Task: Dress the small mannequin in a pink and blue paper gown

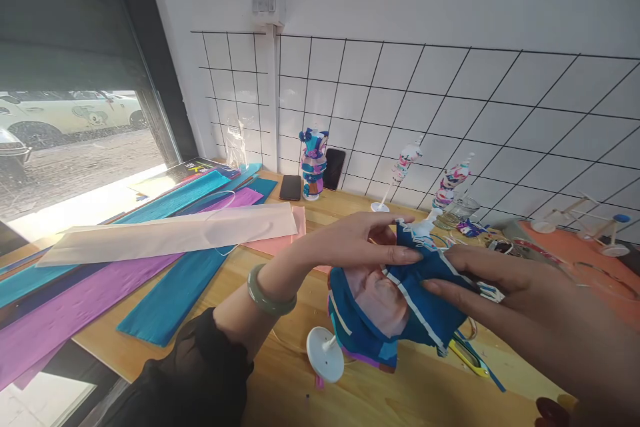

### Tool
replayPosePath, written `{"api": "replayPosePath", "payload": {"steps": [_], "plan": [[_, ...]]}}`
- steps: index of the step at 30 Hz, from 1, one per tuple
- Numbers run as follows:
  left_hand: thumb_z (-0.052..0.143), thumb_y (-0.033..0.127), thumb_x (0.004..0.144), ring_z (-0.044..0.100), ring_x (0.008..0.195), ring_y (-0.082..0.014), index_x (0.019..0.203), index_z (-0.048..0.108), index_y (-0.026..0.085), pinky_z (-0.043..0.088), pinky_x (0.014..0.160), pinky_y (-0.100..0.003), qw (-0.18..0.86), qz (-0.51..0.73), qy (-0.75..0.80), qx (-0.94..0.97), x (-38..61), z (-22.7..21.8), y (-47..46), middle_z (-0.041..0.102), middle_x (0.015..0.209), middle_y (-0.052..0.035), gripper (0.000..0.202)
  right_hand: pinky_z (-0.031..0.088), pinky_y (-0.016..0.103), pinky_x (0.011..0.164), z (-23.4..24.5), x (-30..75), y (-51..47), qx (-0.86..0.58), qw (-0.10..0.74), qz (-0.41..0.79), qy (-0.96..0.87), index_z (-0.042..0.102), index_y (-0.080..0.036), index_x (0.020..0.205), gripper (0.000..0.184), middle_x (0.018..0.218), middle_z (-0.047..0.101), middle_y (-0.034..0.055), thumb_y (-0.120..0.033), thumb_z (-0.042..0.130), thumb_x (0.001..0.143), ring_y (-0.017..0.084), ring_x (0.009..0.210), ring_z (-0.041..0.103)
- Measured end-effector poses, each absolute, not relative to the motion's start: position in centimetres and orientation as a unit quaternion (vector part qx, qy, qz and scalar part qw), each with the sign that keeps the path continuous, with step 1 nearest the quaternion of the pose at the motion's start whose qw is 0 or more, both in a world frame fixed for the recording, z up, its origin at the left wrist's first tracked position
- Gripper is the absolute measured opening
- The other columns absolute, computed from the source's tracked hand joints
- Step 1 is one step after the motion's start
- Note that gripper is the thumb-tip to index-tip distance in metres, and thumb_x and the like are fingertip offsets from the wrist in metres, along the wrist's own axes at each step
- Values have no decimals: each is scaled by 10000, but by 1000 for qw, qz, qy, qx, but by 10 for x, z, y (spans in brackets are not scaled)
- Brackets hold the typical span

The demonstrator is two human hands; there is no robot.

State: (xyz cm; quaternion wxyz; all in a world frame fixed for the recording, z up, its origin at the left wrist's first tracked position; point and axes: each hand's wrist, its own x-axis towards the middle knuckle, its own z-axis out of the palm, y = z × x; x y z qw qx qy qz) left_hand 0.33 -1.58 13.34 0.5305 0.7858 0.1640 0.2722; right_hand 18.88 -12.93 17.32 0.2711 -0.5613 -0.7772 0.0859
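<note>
A miniature dress form [424,230] is held tilted above the table, its white neck up to the right and its round white base [325,355] down to the left. Dark blue crepe paper [437,290] edged with white strips covers its upper part; lower down there is a pale pink puffed section [385,300] and more blue layers. My left hand [357,240] is closed round the upper end, thumb pressing the blue paper; the fingers behind are partly hidden. From the right, my right hand [520,300] pinches the blue paper between thumb and fingers.
Long crepe paper strips [165,233] in blue, purple and cream spread across the left. A finished dress form [314,163] stands by two phones [291,188] at the wall. Further right are two more decorated stands [407,163], a glass bowl [459,210] and a yellow cutter [467,357].
</note>
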Motion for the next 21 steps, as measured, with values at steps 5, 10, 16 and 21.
{"api": "replayPosePath", "payload": {"steps": [5, 10, 16, 21], "plan": [[670, 449, 807, 569, 801, -156, 1390, 479, 227, 464, 731, -293, 508, 255, 154, 808, 1, 138, -19, 608, 820, -10, 652, 439, 270, 472, 172, 188, -129, -599, 272, 48, -752, 677, -290, 662, 258, 658, 703, -19, -469, 598, 830, 169, 545, 613], [675, 411, 813, 593, 882, -178, 1398, 465, 254, 469, 796, -319, 503, 256, 136, 814, 0, 138, -19, 640, 929, -36, 641, 405, 280, 439, 172, 194, -125, -627, 242, 40, -740, 659, -289, 668, 289, 585, 668, -17, -522, 586, 823, 176, 488, 593], [694, 400, 797, 578, 848, -167, 1455, 380, 228, 469, 784, -311, 505, 262, 136, 811, 2, 137, -19, 624, 890, -31, 749, 387, 285, 428, 171, 190, -123, -652, 241, 12, -718, 626, -274, 644, 330, 546, 633, -8, -556, 559, 802, 178, 459, 567], [672, 398, 819, 563, 795, -147, 1373, 490, 265, 472, 751, -292, 511, 258, 119, 811, 3, 140, -26, 620, 863, -12, 599, 364, 299, 445, 172, 182, -127, -656, 262, -24, -707, 613, -273, 658, 323, 537, 618, 2, -552, 525, 795, 194, 462, 560]]}}
